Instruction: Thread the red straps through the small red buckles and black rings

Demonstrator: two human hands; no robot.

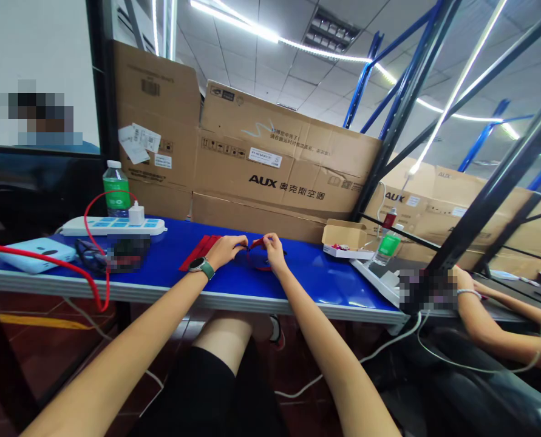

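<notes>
Above the blue tabletop (234, 282), my left hand (224, 250), with a watch at its wrist, pinches its fingertips together; what they grip is too small to make out. My right hand (274, 252) is closed on a small red piece (257, 243) at its fingertips. The two hands are close together, with the red piece between them. A thin dark looped cord (257, 269) hangs or lies just below the fingers; I cannot tell which hand it joins. Flat red packets (201, 247) lie on the table behind my left hand, which partly covers them.
Left on the table are a power strip (110, 226), a green-labelled bottle (116, 191), a light-blue box-like device (36, 254) and red cable (98, 285). An open small carton (347, 238) stands at right. A rack post (461, 182) separates a co-worker's arm (484, 309). Large cartons (270, 164) wall the back.
</notes>
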